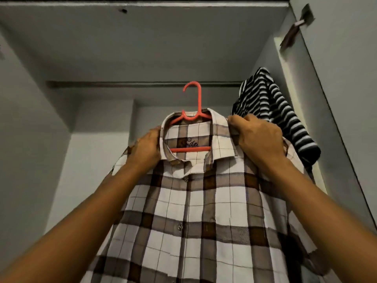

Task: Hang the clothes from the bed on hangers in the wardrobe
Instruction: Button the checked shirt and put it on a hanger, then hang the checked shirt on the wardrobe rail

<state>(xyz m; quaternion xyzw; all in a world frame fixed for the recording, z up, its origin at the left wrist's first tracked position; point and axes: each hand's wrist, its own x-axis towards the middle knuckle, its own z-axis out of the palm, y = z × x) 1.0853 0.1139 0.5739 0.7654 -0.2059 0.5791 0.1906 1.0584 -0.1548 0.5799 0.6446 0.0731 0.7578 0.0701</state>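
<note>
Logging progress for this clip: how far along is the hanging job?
Done: a striped top hangs on the rail. In hand: left hand and right hand grip the checked shirt on its red hanger, hook at rail height. Left: seat hook, let go; bed out of view.

Our arms both raised, reaching up and forward; left hand (145,149) curled over one shoulder of the shirt (183,211); right hand (259,137) slightly higher, fingers bunched, gripping the other.
</note>
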